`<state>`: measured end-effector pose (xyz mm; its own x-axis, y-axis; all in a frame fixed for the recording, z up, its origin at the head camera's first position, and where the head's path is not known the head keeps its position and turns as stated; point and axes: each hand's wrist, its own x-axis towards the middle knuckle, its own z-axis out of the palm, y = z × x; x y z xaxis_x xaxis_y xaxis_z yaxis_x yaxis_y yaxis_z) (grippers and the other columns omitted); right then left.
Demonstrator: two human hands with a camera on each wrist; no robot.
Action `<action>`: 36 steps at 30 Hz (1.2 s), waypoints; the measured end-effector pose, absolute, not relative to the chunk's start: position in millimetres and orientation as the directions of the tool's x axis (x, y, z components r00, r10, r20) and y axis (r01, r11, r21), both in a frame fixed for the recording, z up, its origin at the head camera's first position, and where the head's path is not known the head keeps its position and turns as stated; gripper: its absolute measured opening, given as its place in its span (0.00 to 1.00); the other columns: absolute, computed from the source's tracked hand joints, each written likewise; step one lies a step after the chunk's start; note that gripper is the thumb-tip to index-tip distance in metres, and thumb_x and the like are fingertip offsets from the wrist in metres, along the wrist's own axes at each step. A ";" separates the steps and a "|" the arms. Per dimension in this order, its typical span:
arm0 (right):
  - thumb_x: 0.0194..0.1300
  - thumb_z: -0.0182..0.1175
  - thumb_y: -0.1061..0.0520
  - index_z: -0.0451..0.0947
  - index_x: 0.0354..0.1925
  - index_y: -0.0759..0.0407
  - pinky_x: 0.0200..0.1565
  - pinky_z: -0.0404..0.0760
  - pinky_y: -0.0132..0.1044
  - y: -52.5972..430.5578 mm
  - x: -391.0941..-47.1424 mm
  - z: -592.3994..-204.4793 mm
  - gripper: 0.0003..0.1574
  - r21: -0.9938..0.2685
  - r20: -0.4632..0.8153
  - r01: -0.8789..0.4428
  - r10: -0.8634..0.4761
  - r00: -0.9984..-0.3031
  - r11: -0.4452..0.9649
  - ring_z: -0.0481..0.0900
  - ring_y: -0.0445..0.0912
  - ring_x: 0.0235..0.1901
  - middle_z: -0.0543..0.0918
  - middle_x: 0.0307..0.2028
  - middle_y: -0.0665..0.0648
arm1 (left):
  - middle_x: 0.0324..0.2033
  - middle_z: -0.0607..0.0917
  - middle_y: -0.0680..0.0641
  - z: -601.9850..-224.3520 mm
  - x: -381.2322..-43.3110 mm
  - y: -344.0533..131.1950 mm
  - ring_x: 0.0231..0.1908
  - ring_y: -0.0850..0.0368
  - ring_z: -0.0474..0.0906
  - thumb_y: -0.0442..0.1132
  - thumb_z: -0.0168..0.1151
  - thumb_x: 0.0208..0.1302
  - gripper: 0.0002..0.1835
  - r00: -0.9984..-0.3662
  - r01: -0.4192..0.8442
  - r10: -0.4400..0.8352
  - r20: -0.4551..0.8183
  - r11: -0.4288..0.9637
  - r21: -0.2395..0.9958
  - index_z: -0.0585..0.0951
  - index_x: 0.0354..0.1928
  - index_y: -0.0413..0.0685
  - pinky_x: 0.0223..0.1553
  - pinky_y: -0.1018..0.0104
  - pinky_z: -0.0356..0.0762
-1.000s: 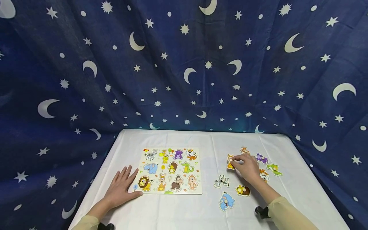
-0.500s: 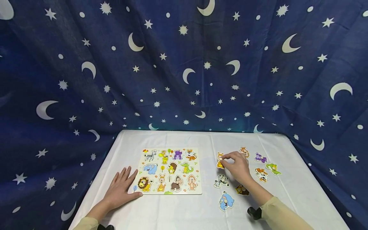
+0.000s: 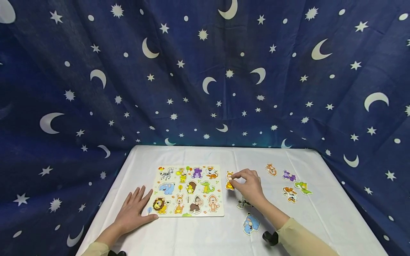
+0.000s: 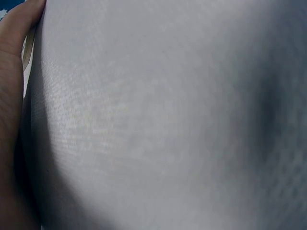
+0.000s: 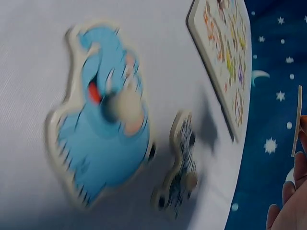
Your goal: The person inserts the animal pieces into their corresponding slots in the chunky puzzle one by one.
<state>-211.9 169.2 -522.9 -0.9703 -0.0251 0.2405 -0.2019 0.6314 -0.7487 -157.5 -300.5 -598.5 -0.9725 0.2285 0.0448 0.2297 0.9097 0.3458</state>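
Note:
In the head view, my right hand (image 3: 249, 187) pinches a kangaroo puzzle piece (image 3: 229, 182) between thumb and fingers, just right of the animal puzzle board (image 3: 221, 193). The right wrist view shows that kangaroo piece (image 5: 298, 120) edge-on, raised off the table. My left hand (image 3: 132, 212) lies flat with fingers spread at the board's left side, its thumb by the lower left corner. Below the right hand lie a zebra piece (image 3: 242, 203), partly covered, and an elephant piece (image 3: 251, 224) with a small peg (image 5: 128, 106). The left wrist view is mostly blurred white cloth.
Farther right on the white tablecloth (image 3: 205, 236) lie a monkey piece (image 3: 271, 170), a purple hippo piece (image 3: 289, 175), a crocodile piece (image 3: 303, 188) and a tiger piece (image 3: 290, 194). A dark blue starry curtain (image 3: 192, 71) hangs behind the table.
My right hand has carried the kangaroo piece leftward from among the loose pieces to beside the board. The hedgehog piece is now hidden behind the right arm. The left hand has stayed put.

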 end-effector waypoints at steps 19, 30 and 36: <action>0.58 0.75 0.49 0.88 0.32 0.40 0.50 0.69 0.49 92.6 -201.2 -535.5 0.03 -0.733 0.294 -0.331 -0.162 -0.942 0.594 0.73 0.46 0.47 0.81 0.37 0.39 | 0.78 0.55 0.34 -593.8 -153.2 -295.8 0.77 0.33 0.45 0.77 0.65 0.52 0.58 -0.968 0.250 0.237 0.082 0.903 0.349 0.64 0.79 0.51 0.76 0.38 0.38; 0.59 0.75 0.48 0.88 0.30 0.39 0.47 0.69 0.45 51.0 -191.8 -543.6 0.04 -0.730 0.279 -0.366 -0.237 -0.931 0.577 0.73 0.43 0.44 0.82 0.36 0.38 | 0.79 0.52 0.35 -597.3 -154.6 -301.4 0.78 0.35 0.42 0.78 0.64 0.52 0.59 -0.972 0.233 0.229 0.054 0.908 0.348 0.62 0.80 0.53 0.77 0.42 0.31; 0.57 0.75 0.46 0.87 0.29 0.38 0.46 0.70 0.42 31.7 -189.2 -553.1 0.05 -0.691 0.290 -0.386 -0.255 -0.922 0.611 0.73 0.41 0.42 0.81 0.34 0.37 | 0.79 0.51 0.35 -599.2 -155.7 -302.3 0.78 0.35 0.41 0.78 0.64 0.52 0.59 -0.972 0.232 0.229 0.050 0.908 0.349 0.62 0.80 0.53 0.77 0.40 0.33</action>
